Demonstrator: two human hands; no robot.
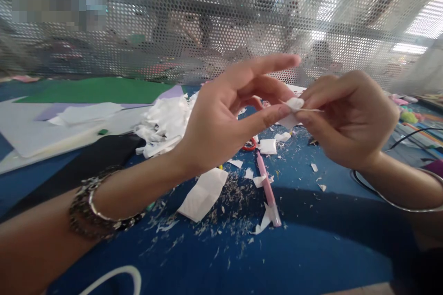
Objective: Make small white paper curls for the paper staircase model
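Note:
Between the fingertips of both hands is a small twisted piece of white tissue paper [295,103], with a thin end sticking out to the right. My left hand [228,110] pinches it from the left with thumb and a finger, while the index finger stretches out above. From the right, my right hand [349,120] pinches the same piece, its other fingers curled. Below the hands lies a pink pen [266,184] with a clear end, among paper scraps. Red scissor-like handles [249,146] show partly behind my left hand.
A heap of crumpled white tissue [166,120] lies left, near green sheets [100,90] and white board [20,124]. A folded tissue [204,193] and many shreds cover the blue table [311,258]. A perforated metal screen [221,18] stands behind. A black cable [363,184] runs at right.

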